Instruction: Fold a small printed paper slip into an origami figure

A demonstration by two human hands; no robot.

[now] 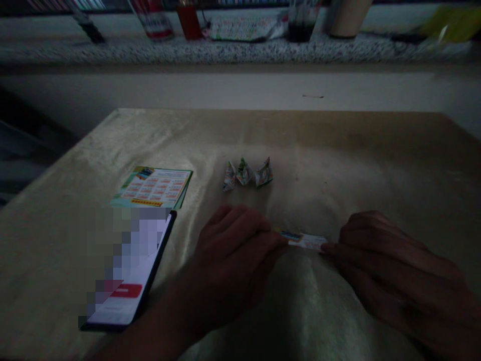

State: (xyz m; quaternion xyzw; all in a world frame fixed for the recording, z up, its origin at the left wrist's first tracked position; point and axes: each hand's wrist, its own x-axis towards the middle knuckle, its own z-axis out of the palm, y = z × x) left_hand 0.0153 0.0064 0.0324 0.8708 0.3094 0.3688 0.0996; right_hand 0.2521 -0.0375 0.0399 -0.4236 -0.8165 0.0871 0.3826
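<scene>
Between my two hands is a narrow folded strip of printed paper (pixel 306 240), mostly white with a blue and yellow patch. My left hand (pixel 236 255) is closed on the strip's left end, fingers curled. At the right end, my right hand (pixel 391 271) pinches the paper between thumb and fingers. Part of the strip is hidden under the fingers. Just beyond my hands, several small folded paper pieces (pixel 264 173) with pointed tips stand in a row on the table (pixel 338 145).
On the left lies a short stack of printed calendar sheets (pixel 158 185). A phone (pixel 150 260) with a lit, partly blurred screen lies in front of it, beside my left forearm. Beyond the table, a speckled stone ledge (pixel 240 52) holds a red container (pixel 189 20) and a dark-filled cup (pixel 300 22).
</scene>
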